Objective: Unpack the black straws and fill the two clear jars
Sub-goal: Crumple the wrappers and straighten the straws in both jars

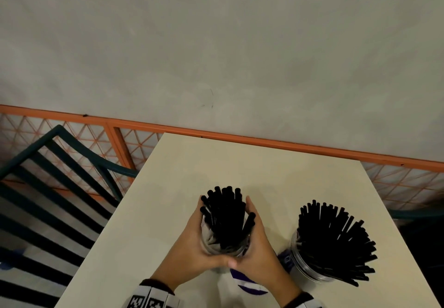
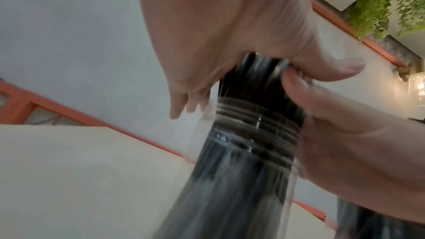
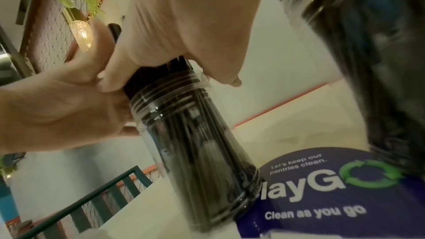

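A clear threaded jar [image 1: 211, 243] stands on the table in the middle, with a bundle of black straws [image 1: 225, 214] sticking out of it. My left hand [image 1: 192, 235] cups the bundle from the left and my right hand [image 1: 257, 233] from the right, thumbs meeting at the near side. In the left wrist view my left hand [image 2: 230, 43] wraps the straws just above the jar [image 2: 253, 161] rim. The right wrist view shows my right hand [image 3: 184, 24] over the same jar [image 3: 195, 143]. A second clear jar [image 1: 310, 267] at the right holds fanned-out black straws [image 1: 336, 240].
The cream table [image 1: 216, 159] carries a purple round sticker [image 1: 247, 283] between the jars. A dark green slatted chair [image 1: 60, 163] stands to the left. An orange rail [image 1: 264, 140] with mesh runs along the grey wall behind the table.
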The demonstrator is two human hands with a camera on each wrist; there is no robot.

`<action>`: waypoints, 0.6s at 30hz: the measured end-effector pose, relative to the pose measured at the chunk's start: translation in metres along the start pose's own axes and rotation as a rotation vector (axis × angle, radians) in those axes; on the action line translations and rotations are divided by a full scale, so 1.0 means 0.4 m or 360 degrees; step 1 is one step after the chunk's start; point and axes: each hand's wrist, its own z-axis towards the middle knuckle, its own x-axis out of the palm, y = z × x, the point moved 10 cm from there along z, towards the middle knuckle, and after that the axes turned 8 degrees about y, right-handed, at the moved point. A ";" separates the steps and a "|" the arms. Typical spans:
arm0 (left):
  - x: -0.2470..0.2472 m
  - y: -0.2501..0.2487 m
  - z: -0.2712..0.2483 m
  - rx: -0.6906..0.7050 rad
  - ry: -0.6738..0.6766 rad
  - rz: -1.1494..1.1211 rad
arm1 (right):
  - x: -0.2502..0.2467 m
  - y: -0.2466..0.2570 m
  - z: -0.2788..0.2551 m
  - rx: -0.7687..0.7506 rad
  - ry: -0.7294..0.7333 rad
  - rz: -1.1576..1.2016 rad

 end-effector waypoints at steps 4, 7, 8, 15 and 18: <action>-0.040 0.069 -0.106 -0.0435 0.0082 0.0344 | -0.010 -0.056 -0.107 0.0203 -0.0130 0.0051; -0.061 0.096 -0.198 -0.0651 0.0159 0.0407 | -0.001 -0.093 -0.202 0.0258 -0.0320 0.0024; -0.070 0.100 -0.229 -0.0681 0.0148 0.0444 | 0.014 -0.090 -0.222 0.0238 -0.0347 -0.0080; -0.125 0.111 -0.454 -0.0686 -0.0074 0.0657 | 0.329 0.019 -0.284 -0.0119 0.0317 -0.1183; -0.114 0.116 -0.518 -0.0665 -0.0144 0.0619 | 0.372 0.025 -0.294 -0.0124 0.0409 -0.1433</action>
